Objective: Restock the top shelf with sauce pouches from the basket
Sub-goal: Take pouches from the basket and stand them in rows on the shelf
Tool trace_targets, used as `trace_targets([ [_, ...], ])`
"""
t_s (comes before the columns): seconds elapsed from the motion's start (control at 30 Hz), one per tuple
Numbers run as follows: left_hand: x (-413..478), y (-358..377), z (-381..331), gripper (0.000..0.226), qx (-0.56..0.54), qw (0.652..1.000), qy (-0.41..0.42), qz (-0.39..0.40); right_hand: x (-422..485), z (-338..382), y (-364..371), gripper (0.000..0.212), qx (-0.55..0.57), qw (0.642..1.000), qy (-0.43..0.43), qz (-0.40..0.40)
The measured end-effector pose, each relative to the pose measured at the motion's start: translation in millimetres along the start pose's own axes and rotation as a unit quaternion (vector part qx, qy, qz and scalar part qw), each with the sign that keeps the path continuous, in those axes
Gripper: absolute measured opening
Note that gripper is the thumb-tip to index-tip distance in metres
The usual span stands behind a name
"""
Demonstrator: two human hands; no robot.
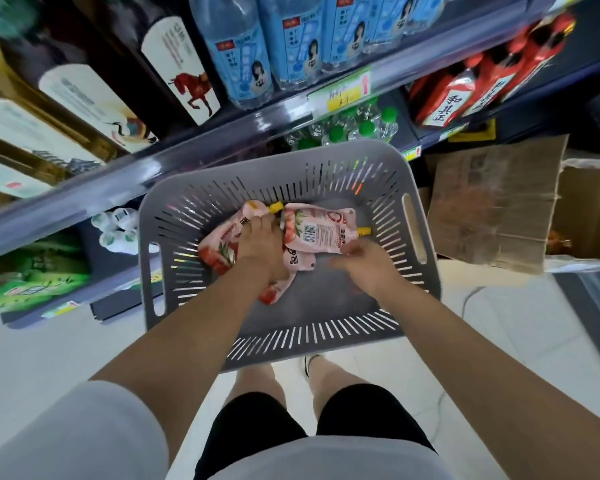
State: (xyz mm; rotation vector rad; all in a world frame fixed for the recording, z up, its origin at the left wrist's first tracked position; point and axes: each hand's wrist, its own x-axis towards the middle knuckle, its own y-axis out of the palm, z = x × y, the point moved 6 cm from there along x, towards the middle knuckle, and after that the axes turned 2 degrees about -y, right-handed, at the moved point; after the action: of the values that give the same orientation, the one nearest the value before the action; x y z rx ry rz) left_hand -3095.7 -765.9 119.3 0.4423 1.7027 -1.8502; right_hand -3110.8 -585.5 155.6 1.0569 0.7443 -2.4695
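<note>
A grey slotted plastic basket stands on the floor in front of the shelves. Inside lie pink sauce pouches with yellow caps. My left hand reaches down and closes on the left pouch. My right hand grips the lower edge of the right pouch, which shows its barcode side. A third pouch lies partly under both hands. The top shelf is out of view.
Shelves run diagonally across the top: boxed bottles at left, blue-labelled water bottles in the middle, red bottles at right, green-capped bottles below. An open cardboard box stands right of the basket. My legs are below on white tile.
</note>
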Motion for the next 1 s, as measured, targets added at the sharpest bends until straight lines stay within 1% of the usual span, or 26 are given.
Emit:
trace_targets([
  [0.1,-7.2,8.0,4.6,0.117,-0.038,0.998,-0.026,0.037,-0.5,-2.0,11.8,0.018,0.039,0.997,0.055,0.035],
  [0.2,-12.9,17.1,4.5,0.12,-0.031,0.996,-0.029,0.076,-0.3,-6.2,21.9,0.039,0.081,0.991,0.095,0.057],
  [0.23,-15.2,20.7,5.8,0.121,-0.027,0.995,-0.034,0.091,0.0,-7.2,24.7,0.041,0.09,0.989,0.104,0.06],
  [0.33,-25.9,37.1,12.1,0.126,-0.064,0.986,-0.071,0.138,1.0,-12.3,31.8,0.041,0.133,0.977,0.153,0.064],
  [0.43,-37.0,47.6,15.4,0.129,-0.102,0.981,-0.093,0.14,5.6,-18.1,37.6,0.033,0.186,0.956,0.219,0.055],
  [0.53,-45.0,47.4,23.2,0.127,-0.086,0.977,-0.112,0.161,15.8,-25.6,46.6,0.028,0.224,0.934,0.275,0.046],
  [0.63,-50.3,42.8,34.7,0.122,-0.046,0.974,-0.131,0.178,29.7,-29.2,58.2,0.025,0.264,0.916,0.302,0.023],
  [0.73,-54.7,37.8,47.1,0.12,-0.035,0.976,-0.134,0.167,42.3,-27.8,68.0,0.019,0.268,0.918,0.293,-0.004],
  [0.83,-61.8,32.8,57.1,0.126,-0.051,0.979,-0.139,0.143,56.4,-31.8,73.6,0.015,0.221,0.945,0.239,-0.022],
  [0.87,-63.5,30.6,59.4,0.128,-0.071,0.978,-0.145,0.135,60.2,-31.2,77.1,0.015,0.228,0.948,0.219,-0.024],
  [0.9,-64.7,28.0,61.4,0.129,-0.095,0.975,-0.154,0.128,62.1,-29.1,78.4,0.017,0.241,0.948,0.204,-0.032],
  [0.93,-64.5,26.2,63.7,0.128,-0.12,0.972,-0.162,0.122,60.2,-27.6,78.4,0.024,0.248,0.948,0.196,-0.041],
  [0.97,-64.2,24.2,65.6,0.126,-0.144,0.968,-0.168,0.116,58.2,-26.8,75.5,0.032,0.237,0.949,0.197,-0.057],
  [1.0,-62.8,23.6,67.5,0.124,-0.167,0.965,-0.172,0.109,54.3,-24.7,67.5,0.037,0.203,0.955,0.195,-0.094],
])
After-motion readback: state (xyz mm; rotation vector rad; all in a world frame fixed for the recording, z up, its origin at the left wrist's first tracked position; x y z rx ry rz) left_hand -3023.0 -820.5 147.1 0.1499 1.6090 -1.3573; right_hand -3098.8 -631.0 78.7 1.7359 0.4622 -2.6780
